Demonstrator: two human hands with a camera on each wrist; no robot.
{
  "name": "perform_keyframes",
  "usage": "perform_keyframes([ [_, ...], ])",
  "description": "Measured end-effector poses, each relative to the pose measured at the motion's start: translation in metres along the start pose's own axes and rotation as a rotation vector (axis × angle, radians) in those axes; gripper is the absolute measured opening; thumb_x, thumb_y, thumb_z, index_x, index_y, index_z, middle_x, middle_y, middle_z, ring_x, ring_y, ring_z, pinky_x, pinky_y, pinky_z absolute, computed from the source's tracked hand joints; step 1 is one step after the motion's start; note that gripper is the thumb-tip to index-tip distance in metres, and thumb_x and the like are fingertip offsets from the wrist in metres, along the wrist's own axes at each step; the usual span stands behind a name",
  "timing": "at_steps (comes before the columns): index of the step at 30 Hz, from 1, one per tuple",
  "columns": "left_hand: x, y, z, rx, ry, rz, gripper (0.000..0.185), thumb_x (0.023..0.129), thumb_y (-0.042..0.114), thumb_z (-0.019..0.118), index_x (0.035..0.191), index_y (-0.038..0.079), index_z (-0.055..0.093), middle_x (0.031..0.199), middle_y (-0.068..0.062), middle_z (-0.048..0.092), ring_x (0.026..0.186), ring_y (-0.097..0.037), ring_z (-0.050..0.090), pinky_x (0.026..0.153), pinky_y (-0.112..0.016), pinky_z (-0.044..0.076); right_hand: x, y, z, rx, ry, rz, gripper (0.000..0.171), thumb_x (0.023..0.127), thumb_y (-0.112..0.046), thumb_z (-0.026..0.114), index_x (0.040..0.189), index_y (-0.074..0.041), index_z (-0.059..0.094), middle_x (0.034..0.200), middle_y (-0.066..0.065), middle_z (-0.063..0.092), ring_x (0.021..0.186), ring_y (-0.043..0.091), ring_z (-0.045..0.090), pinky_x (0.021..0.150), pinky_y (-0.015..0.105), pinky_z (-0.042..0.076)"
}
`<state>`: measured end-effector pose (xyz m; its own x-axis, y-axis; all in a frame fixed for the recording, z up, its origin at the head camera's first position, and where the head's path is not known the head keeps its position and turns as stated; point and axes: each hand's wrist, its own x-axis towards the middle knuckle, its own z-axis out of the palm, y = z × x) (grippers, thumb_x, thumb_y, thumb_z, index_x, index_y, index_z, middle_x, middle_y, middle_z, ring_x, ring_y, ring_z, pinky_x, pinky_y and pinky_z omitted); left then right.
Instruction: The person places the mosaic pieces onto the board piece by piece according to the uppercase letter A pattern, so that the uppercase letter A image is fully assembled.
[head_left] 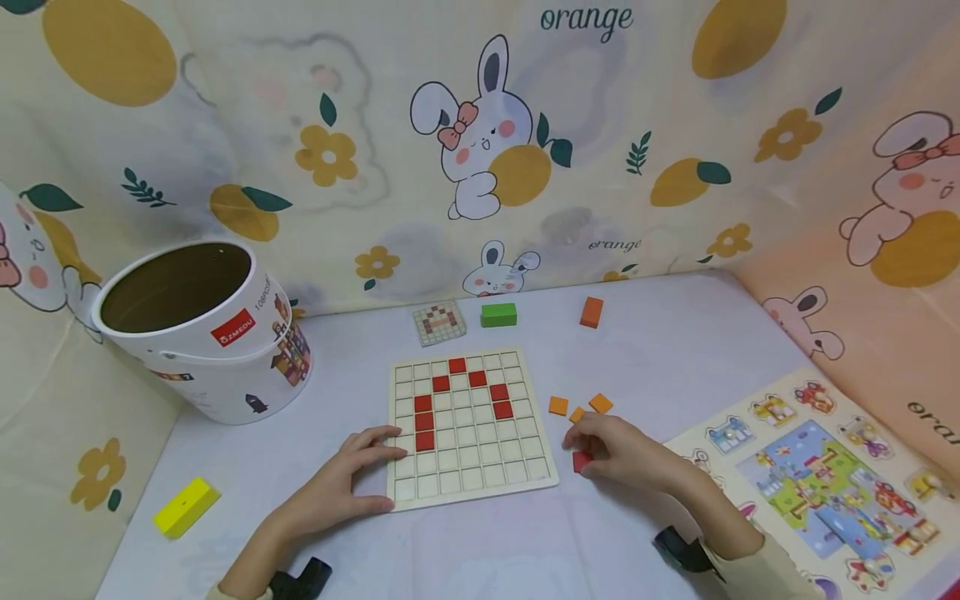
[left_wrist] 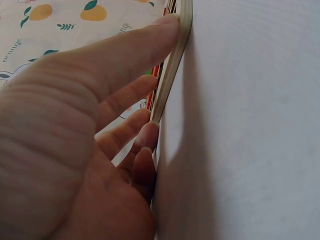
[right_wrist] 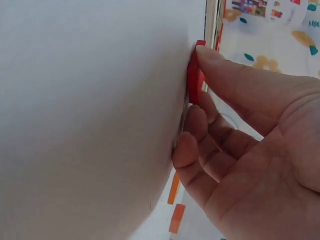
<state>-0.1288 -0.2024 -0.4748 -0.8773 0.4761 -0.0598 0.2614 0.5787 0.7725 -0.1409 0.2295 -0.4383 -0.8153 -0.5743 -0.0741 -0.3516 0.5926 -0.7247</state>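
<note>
A cream grid board [head_left: 468,456] lies mid-table, with several red square tiles [head_left: 424,421] set in its cells in an arch shape. My left hand [head_left: 341,479] rests at the board's left side, fingertips over its edge and thumb by the near corner. To the right of the board, my right hand [head_left: 618,450] pinches a loose red square tile [head_left: 581,462] at the tabletop. In the right wrist view the thumb lies on one end of this red tile [right_wrist: 194,75], with the fingertips at its other end. Several orange square tiles [head_left: 558,406] lie just beyond that hand.
Behind the board are a small pattern card [head_left: 439,323], a green block [head_left: 498,315] and an orange block [head_left: 592,312]. A white bucket [head_left: 217,367] stands at the left, a yellow block [head_left: 187,507] nearer. A picture puzzle board [head_left: 757,425] lies at the right.
</note>
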Motion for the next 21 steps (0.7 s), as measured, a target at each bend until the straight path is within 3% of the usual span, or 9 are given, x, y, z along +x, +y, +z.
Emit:
perform_keyframes([
  [12, 0.0, -0.001, 0.0, 0.002, 0.0, 0.004, 0.056, 0.077, 0.037, 0.085, 0.128, 0.025, 0.065, 0.154, -0.002, 0.038, 0.146, -0.038, 0.026, 0.112, -0.062, 0.029, 0.008, -0.005, -0.002, -0.004, -0.027, -0.004, 0.025, 0.081, 0.007, 0.074, 0.094, -0.012, 0.066, 0.088, -0.003, 0.061, 0.08, 0.015, 0.054, 0.069, 0.024, 0.05],
  [21, -0.001, 0.002, -0.001, 0.002, -0.008, 0.005, 0.055, 0.078, 0.038, 0.084, 0.128, 0.026, 0.065, 0.154, -0.002, 0.038, 0.146, -0.039, 0.026, 0.112, -0.062, 0.029, 0.046, -0.022, 0.001, 0.022, -0.001, -0.074, 0.02, 0.085, 0.007, 0.07, 0.094, -0.01, 0.068, 0.084, -0.001, 0.065, 0.075, 0.014, 0.055, 0.065, 0.024, 0.049],
])
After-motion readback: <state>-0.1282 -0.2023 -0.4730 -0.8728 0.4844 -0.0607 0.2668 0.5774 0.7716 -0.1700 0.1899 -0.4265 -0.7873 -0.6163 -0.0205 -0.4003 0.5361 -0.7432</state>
